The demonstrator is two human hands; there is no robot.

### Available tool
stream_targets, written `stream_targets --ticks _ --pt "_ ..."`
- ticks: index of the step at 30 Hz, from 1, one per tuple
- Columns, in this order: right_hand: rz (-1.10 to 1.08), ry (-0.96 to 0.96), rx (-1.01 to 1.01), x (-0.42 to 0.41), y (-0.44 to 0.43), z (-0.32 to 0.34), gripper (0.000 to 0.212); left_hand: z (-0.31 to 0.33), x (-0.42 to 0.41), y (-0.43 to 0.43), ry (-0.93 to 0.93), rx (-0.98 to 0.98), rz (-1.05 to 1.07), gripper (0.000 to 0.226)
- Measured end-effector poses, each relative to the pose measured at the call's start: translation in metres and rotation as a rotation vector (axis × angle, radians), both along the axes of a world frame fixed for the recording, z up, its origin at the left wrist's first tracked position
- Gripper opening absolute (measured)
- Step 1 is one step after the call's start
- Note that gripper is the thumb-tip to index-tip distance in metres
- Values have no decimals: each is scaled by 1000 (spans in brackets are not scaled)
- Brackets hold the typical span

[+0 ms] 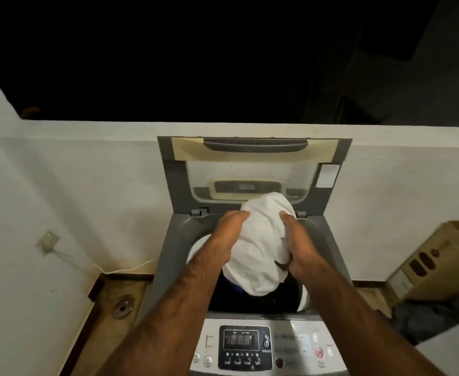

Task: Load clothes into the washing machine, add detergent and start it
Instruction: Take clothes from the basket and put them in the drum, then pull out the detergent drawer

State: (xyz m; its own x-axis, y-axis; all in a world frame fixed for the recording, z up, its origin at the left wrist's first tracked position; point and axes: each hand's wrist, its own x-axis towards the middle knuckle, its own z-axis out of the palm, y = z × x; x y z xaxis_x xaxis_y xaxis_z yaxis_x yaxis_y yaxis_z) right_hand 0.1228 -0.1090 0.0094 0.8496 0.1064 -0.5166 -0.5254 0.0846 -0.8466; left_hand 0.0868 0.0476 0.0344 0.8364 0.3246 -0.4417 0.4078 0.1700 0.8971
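Note:
A grey top-loading washing machine [168,240] stands against the white wall with its lid [252,172] raised upright. Above its dark drum opening I hold a bundled white garment [261,240] between both hands. My left hand [223,237] presses its left side and my right hand [299,245] grips its right side, with a dark strap showing by the right thumb. Dark clothes and a bit of blue fabric [236,289] lie in the drum below. The control panel [246,346] with a display and buttons is at the front.
A cardboard box [434,256] stands to the right, with a dark heap of cloth [434,316] in front of it. A wall socket [47,240] with a white cable is on the left wall. A floor drain [122,306] lies left of the machine.

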Motion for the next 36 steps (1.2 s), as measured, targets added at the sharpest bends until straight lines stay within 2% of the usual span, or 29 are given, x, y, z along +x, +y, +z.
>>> stream_targets --ticks 2,3,6,7,10,18,22,25,28,33,36 --pt "14 68 86 3 -3 -14 48 -17 -2 0 49 -52 31 49" --pt "33 96 135 5 -7 -23 48 -25 -4 0 62 -90 60 52" --pt "26 225 211 6 -17 -53 60 -41 -14 -5 96 -200 141 30" --pt "40 251 205 6 -20 -59 54 -45 -17 -7 127 -222 158 29" --pt "101 271 148 1 -26 -68 32 -57 -23 -15 193 -207 178 48" --pt "196 255 151 -1 -32 -70 13 -57 -25 -41 174 -251 254 50" --pt "212 263 153 -1 -29 -78 31 -62 -29 -47 167 -317 291 51" --pt "183 272 182 0 -22 -83 30 -69 -22 -44 154 -394 315 52" --pt "140 289 221 15 -8 -87 40 -79 -1 -32 128 -471 322 54" --pt "27 350 318 50 18 -94 26 -99 41 -12 144 -630 354 59" --pt "-37 373 378 70 33 -105 27 -113 65 -2 139 -723 421 64"
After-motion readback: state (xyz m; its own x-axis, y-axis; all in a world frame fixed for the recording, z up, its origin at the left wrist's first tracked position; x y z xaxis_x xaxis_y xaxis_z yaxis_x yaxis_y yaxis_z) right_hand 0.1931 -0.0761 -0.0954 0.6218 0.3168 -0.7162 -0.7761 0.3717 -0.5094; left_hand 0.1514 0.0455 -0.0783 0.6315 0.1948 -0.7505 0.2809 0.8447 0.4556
